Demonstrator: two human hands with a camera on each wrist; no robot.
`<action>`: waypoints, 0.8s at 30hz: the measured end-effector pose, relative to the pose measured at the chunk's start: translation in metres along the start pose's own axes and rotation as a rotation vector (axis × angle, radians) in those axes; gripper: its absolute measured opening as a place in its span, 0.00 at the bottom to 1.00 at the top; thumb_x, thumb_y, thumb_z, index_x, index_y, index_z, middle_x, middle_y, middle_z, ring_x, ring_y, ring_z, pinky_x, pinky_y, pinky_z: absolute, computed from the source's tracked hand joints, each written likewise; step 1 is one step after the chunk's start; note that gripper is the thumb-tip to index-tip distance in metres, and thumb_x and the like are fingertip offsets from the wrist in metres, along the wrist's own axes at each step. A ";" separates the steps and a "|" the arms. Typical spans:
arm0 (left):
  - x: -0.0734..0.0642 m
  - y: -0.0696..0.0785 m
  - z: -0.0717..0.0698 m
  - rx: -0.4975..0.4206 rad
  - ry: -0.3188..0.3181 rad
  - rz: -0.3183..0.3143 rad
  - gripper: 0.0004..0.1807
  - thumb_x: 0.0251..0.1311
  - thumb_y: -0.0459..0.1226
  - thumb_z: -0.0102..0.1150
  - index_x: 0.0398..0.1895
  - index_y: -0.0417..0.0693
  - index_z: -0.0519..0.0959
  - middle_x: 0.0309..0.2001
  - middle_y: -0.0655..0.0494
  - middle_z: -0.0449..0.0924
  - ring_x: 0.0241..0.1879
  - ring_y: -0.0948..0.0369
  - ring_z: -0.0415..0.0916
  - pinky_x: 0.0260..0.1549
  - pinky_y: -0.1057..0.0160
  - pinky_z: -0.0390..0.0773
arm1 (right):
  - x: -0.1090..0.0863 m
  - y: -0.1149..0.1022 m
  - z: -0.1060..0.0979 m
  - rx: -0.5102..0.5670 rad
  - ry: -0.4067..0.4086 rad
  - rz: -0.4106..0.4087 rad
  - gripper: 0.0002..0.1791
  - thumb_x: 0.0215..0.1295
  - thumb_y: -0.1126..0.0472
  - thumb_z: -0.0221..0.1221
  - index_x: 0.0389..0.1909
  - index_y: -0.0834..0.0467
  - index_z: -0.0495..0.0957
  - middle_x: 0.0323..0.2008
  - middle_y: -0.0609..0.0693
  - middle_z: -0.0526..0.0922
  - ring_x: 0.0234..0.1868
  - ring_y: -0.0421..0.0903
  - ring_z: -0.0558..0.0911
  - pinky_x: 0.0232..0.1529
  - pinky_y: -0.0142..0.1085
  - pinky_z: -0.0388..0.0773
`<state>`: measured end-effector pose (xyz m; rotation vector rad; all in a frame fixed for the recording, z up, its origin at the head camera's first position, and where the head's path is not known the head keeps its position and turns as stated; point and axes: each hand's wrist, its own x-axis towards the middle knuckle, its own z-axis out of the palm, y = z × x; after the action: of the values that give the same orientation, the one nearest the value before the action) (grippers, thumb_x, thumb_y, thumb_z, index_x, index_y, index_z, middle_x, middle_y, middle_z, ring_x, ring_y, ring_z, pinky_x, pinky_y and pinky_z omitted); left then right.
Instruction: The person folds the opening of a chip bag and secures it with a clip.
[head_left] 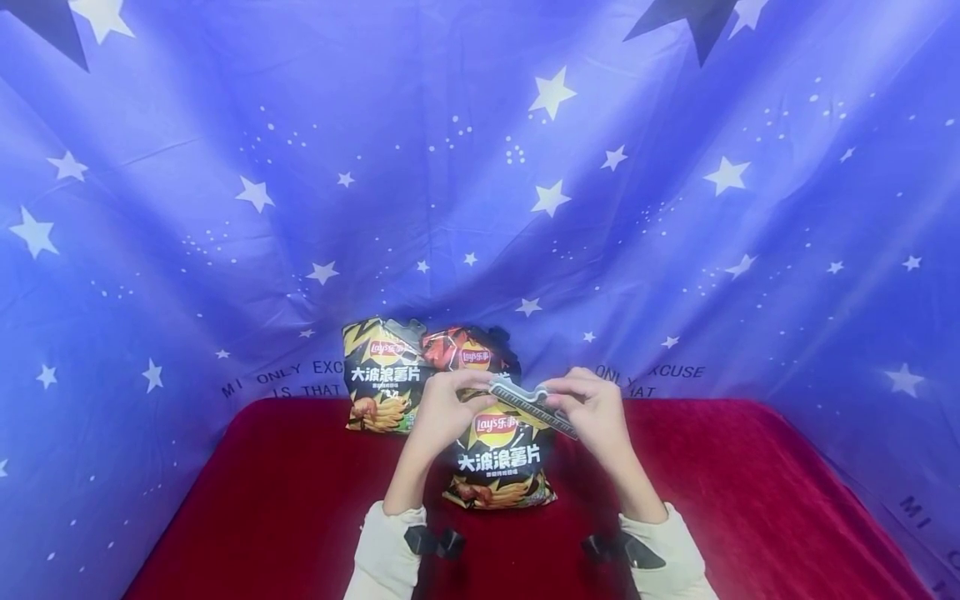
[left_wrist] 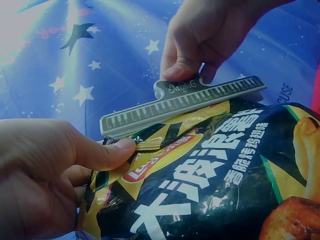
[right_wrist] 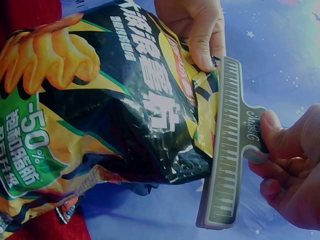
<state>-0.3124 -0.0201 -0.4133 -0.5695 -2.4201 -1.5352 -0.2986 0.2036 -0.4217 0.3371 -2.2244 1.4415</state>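
A black and yellow bag of potato chips [head_left: 498,462] stands between the hands in the head view. Along its top edge lies a long grey clip [left_wrist: 180,102] with a piano-key pattern and "Music" on its handle. My right hand [right_wrist: 295,160] pinches that handle between thumb and fingers. At the bag's other top corner, my left hand [left_wrist: 45,165] pinches the folded edge with the thumb on the front, close to the clip's end. How far the bag's edge sits between the clip's jaws is hidden.
Behind on the left stands another black and yellow chip bag [head_left: 382,379] with a grey clip at its top. Next to it is a red chip bag [head_left: 453,346], partly covered by the left hand. A red cloth [head_left: 285,500] covers the table, and a blue star-printed curtain [head_left: 420,208] hangs behind.
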 end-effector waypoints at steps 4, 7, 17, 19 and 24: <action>-0.001 0.000 0.000 0.010 -0.001 0.012 0.15 0.54 0.28 0.72 0.46 0.47 0.88 0.41 0.52 0.91 0.45 0.55 0.87 0.51 0.51 0.84 | -0.001 -0.002 0.003 0.017 0.018 -0.056 0.12 0.49 0.78 0.70 0.35 0.64 0.90 0.25 0.54 0.83 0.30 0.38 0.74 0.34 0.26 0.74; -0.001 0.000 -0.001 -0.009 -0.007 0.007 0.16 0.53 0.27 0.72 0.46 0.47 0.88 0.41 0.51 0.91 0.43 0.55 0.87 0.48 0.53 0.84 | -0.001 -0.002 0.006 0.031 0.022 -0.076 0.12 0.48 0.77 0.71 0.35 0.63 0.90 0.25 0.54 0.84 0.31 0.38 0.74 0.35 0.26 0.73; -0.001 -0.001 -0.002 -0.009 -0.034 0.002 0.16 0.54 0.27 0.72 0.47 0.46 0.88 0.42 0.52 0.91 0.46 0.55 0.86 0.52 0.51 0.83 | -0.002 -0.004 0.008 0.017 0.011 -0.092 0.13 0.47 0.77 0.72 0.36 0.66 0.89 0.25 0.54 0.84 0.31 0.38 0.74 0.35 0.25 0.73; -0.001 -0.001 -0.003 -0.003 -0.036 0.006 0.16 0.54 0.27 0.72 0.46 0.46 0.88 0.42 0.53 0.91 0.46 0.55 0.86 0.53 0.50 0.83 | -0.003 -0.005 0.008 0.013 0.008 -0.090 0.13 0.47 0.77 0.72 0.36 0.65 0.89 0.25 0.53 0.84 0.31 0.38 0.73 0.35 0.26 0.73; -0.001 -0.001 -0.004 0.009 -0.051 0.023 0.16 0.53 0.27 0.72 0.46 0.46 0.88 0.42 0.53 0.91 0.47 0.54 0.87 0.54 0.49 0.82 | -0.003 -0.005 0.009 -0.002 0.004 -0.080 0.13 0.47 0.77 0.72 0.35 0.63 0.90 0.25 0.52 0.83 0.32 0.39 0.73 0.35 0.26 0.72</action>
<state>-0.3120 -0.0245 -0.4124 -0.6401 -2.4480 -1.5174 -0.2955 0.1931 -0.4221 0.4176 -2.1833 1.3972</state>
